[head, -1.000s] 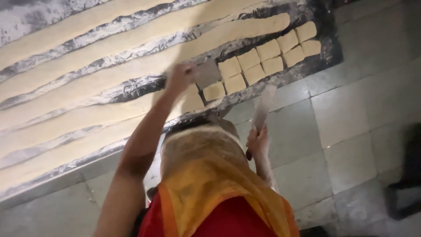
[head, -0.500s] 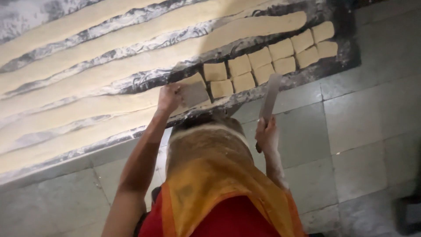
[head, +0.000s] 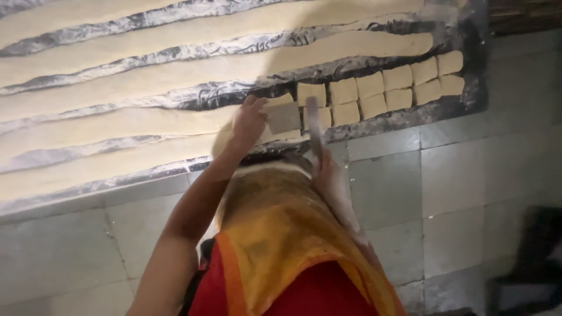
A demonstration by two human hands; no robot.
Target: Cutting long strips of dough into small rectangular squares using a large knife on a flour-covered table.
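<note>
A food-preparation place, seemingly a bakery or snack kitchen: long dough strips (head: 146,123) lie in rows across a dark, flour-dusted work slab (head: 468,102), cut dough squares (head: 398,88) sit near its right edge, and grey floor tiles (head: 456,175) border it.

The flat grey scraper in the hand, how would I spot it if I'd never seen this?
Find the dark floured worktop covered with long pale strips of dough. Follow the nearest strips to their cut end, beside the small dough squares. The left hand holds the scraper there: flat, grey and square, not pale like the dough.
</note>
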